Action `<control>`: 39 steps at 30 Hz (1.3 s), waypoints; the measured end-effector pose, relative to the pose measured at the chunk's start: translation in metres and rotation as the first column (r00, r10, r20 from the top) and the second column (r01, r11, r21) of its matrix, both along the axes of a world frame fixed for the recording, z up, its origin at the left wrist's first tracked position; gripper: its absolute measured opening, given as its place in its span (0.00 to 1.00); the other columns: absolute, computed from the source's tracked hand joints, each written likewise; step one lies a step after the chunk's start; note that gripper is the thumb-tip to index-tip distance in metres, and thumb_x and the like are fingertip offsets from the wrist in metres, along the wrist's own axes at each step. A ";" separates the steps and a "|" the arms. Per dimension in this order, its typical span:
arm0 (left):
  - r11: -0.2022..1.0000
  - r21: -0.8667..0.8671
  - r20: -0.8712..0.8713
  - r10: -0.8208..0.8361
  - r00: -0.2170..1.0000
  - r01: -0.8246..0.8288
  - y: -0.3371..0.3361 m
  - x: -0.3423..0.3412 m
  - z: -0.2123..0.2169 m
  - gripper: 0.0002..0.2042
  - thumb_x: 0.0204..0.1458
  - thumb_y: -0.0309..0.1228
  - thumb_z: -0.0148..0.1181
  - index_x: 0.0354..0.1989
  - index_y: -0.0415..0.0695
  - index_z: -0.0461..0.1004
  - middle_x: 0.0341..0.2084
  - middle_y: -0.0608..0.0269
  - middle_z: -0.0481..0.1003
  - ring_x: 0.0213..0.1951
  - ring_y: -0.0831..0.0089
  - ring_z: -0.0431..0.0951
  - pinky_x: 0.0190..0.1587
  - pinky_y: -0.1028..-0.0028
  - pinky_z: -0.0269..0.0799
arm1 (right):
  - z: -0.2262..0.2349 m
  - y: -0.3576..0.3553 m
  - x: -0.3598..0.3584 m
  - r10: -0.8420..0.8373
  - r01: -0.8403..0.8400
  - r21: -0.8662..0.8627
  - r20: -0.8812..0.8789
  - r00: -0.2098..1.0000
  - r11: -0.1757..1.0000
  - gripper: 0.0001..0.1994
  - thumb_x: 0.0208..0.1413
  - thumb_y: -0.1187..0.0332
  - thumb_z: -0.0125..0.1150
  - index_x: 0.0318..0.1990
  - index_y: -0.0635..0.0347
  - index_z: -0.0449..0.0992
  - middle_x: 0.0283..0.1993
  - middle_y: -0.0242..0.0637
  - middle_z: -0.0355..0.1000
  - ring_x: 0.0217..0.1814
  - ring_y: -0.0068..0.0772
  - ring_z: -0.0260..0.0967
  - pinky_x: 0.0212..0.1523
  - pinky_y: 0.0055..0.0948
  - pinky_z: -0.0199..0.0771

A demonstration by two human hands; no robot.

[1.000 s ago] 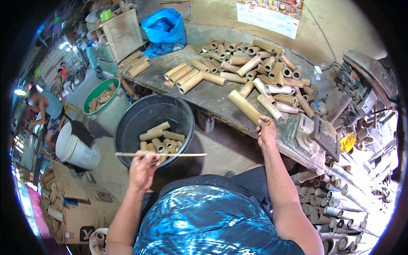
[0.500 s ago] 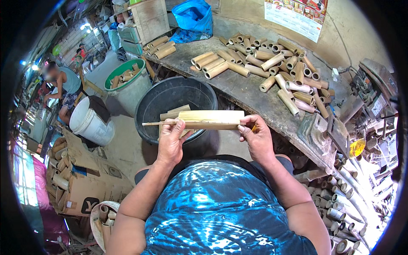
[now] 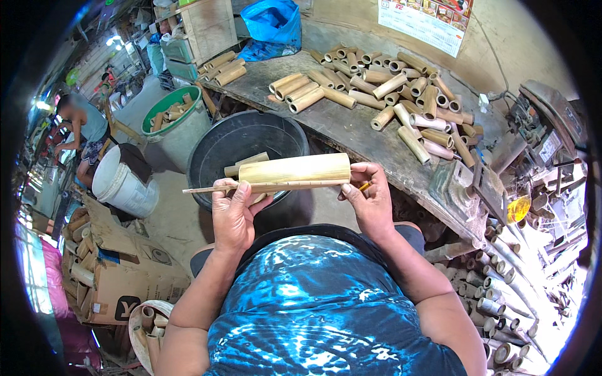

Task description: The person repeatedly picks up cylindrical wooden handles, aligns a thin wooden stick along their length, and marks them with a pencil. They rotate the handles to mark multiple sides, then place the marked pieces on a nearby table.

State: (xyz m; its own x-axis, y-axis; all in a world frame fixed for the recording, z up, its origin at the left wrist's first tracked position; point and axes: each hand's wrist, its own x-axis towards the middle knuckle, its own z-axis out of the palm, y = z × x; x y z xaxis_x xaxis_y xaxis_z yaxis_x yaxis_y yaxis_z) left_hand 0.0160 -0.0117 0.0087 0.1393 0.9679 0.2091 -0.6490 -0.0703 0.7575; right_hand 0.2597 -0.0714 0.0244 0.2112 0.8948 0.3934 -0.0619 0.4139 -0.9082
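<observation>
A pale bamboo tube (image 3: 295, 168) is held crosswise in front of me, above the black tub (image 3: 199, 141). Along its near side lies a thin stick with marks (image 3: 276, 187), its left end sticking out past the tube. My left hand (image 3: 232, 218) is closed on the tube's left part, thumb pressing the stick against it. At the tube's right end, my right hand (image 3: 373, 203) grips the edge between thumb and fingers. A small yellow pencil-like thing (image 3: 364, 186) shows between those fingers. A few bamboo pieces (image 3: 246, 164) lie inside the tub behind.
A wooden bench (image 3: 351, 128) carries heaped bamboo tubes (image 3: 389, 84) and a blue plastic bag (image 3: 271, 28). Left stand a green-rimmed bin (image 3: 150, 119), a white bucket (image 3: 128, 197) and a cardboard box (image 3: 144, 279). A dusty machine (image 3: 464, 194) is at right. Another person (image 3: 91, 122) sits far left.
The tube has turned, so more of its broad pale side shows. Stick and tube now slope slightly, right end higher. The whole view has shifted a little; both hands keep their hold.
</observation>
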 end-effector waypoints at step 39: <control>0.796 0.604 -0.271 0.260 0.927 -0.047 -0.013 -0.012 -0.010 0.07 0.59 0.25 0.57 0.43 0.38 0.67 0.50 0.54 0.70 0.48 0.71 0.73 0.50 0.72 0.71 | -0.022 -0.002 0.021 -0.022 -0.012 0.218 0.155 0.988 0.976 0.09 0.60 0.79 0.57 0.45 0.61 0.66 0.49 0.36 0.70 0.50 0.23 0.67 0.54 0.27 0.68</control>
State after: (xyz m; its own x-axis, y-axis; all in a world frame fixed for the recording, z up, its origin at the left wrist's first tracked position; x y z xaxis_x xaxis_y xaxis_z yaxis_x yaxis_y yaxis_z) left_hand 0.0036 -0.0245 -0.0011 0.1617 0.6924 0.7032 -0.3155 -0.6389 0.7016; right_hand 0.2804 -0.0738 0.0020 0.1363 0.7828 0.6072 0.0753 0.6030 -0.7942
